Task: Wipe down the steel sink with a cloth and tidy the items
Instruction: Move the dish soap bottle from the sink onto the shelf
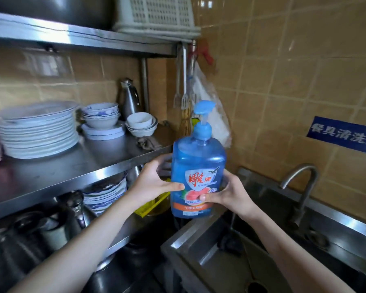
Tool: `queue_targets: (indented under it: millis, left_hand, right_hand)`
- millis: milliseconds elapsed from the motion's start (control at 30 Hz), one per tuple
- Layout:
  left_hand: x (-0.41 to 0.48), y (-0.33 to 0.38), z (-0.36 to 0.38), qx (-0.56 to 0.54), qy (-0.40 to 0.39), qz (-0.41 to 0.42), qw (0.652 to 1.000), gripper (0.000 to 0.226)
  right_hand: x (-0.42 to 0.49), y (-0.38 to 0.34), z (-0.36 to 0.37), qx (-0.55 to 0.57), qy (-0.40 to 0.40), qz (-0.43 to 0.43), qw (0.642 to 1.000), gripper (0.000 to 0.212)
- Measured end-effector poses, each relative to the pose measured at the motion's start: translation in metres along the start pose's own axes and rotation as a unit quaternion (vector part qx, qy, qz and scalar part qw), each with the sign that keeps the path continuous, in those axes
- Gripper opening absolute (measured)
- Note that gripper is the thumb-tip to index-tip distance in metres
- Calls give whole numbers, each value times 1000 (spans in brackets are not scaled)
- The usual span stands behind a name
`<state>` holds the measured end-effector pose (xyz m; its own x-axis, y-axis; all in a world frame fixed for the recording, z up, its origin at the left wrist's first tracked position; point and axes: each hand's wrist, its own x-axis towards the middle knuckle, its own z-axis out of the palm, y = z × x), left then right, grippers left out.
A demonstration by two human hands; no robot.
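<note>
Blue pump bottle [198,166] upright, above steel sink [283,240] corner.

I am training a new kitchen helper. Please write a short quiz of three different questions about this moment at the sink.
1. True or false: the blue pump bottle is standing on the middle shelf.
2. Multiple choice: what lies nearest to the stack of plates? A) the steel faucet B) the stacked bowls C) the blue wall sign
3. Fill in: the left hand and the right hand hold the bottle at its ____ half.

Key:
1. False; both hands hold it in the air, between the shelf and the steel sink.
2. B, the stacked bowls.
3. Lower.
</note>
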<state>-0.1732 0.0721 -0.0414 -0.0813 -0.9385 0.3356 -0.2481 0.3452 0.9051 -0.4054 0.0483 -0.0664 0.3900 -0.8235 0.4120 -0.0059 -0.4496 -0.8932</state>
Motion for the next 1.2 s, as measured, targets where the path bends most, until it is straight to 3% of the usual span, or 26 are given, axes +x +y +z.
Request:
queue_targets:
  millis: [500,633,900,1000,1200]
  left_hand:
    - [-16,-21,-110,16,116,-19,993,63]
    - [-6,-32,-130,54,156,-21,986,71]
    - [42,-67,-176,106,218,-33,970,79]
    - [66,-82,-193,103,220,-35,969,66]
    - [111,-103,-221,103,241,-60,963,67]
  right_hand:
    - [93,13,100,46,-112,-21,992,68]
    - [125,25,117,52,-144,-19,988,63]
    - [215,59,143,58,-192,5,980,60]
    - [250,70,152,64,-213,14,975,58]
    - [316,90,162,44,-236,7,971,59]
